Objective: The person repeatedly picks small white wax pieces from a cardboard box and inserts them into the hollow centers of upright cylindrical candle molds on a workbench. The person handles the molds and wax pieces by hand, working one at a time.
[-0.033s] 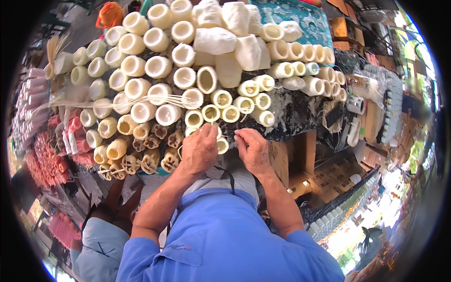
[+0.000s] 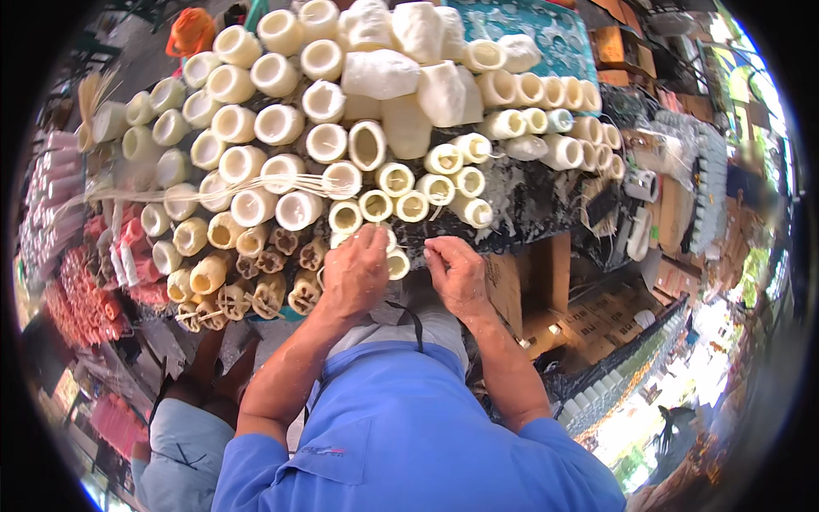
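In the head view, small hollow wax cups (image 2: 412, 206) cluster at the near edge of a black-sheeted table (image 2: 520, 205), open ends showing, wick-like strands (image 2: 436, 212) at some. The work appears to be fine fingertip handling among the front cups; the next move probably calls for a light, precise pinch that spares their rims. The left hand (image 2: 357, 271) arches knuckles-up over that edge, fingers bunched, just beside the frontmost cup (image 2: 397, 264). The right hand (image 2: 458, 271), apart from it, curls with thumb near forefinger, elbow bent. Whether either pinches a strand, I cannot tell.
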`<state>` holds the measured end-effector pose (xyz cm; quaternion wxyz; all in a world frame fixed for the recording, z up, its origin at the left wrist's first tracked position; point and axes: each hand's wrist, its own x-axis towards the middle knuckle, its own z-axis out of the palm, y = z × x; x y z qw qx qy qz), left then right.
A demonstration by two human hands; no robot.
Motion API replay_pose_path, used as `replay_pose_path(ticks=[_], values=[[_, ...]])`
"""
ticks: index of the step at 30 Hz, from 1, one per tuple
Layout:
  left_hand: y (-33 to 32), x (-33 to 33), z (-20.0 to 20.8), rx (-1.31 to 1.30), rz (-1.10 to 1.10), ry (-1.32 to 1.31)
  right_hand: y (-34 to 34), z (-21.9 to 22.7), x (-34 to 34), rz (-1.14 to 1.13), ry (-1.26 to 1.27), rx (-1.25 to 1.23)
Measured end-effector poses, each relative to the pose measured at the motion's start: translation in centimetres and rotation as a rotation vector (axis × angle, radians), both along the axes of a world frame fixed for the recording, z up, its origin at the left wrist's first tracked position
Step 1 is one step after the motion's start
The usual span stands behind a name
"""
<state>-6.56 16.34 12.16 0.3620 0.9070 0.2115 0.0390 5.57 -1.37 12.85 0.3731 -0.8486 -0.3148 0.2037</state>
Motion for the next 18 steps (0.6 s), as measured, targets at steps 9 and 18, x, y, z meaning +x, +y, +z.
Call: replay_pose_path(ticks=[9, 18], values=[[0.7, -0.1, 4.1, -0.003, 0.044, -0.088, -9.6, -4.8, -0.3, -0.292, 0.203, -0.263], [-3.4, -1.2, 5.5, -0.036, 0.002, 0.050, -1.3, -7.6, 0.6, 0.174, -0.300, 0.209]])
